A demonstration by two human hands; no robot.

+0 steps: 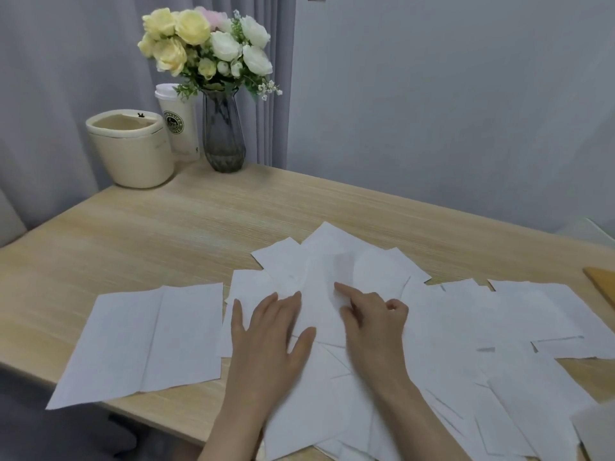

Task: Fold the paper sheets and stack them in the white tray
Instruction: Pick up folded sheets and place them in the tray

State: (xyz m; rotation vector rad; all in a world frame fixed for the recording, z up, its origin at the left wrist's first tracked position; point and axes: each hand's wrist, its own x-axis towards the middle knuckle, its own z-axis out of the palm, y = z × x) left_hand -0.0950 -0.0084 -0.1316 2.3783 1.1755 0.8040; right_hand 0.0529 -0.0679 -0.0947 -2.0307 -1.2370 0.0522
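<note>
Several white paper sheets (482, 331) lie scattered and overlapping on the near right part of a light wooden table (173, 227). One sheet with a lengthwise crease (149, 341) lies apart at the left, its corner over the table's front edge. My left hand (266, 337) rests flat on the pile, fingers spread, holding nothing. My right hand (372, 324) presses its index finger onto the top sheet (319, 294), other fingers curled. A pale corner (595, 427) shows at the lower right; I cannot tell whether it is the tray.
At the table's far left stand a cream round container (129, 148), a white lidded cup (179, 128) and a grey glass vase (223, 131) of flowers. A brown flat object (602, 284) pokes in at the right edge. Curtain and wall close the back.
</note>
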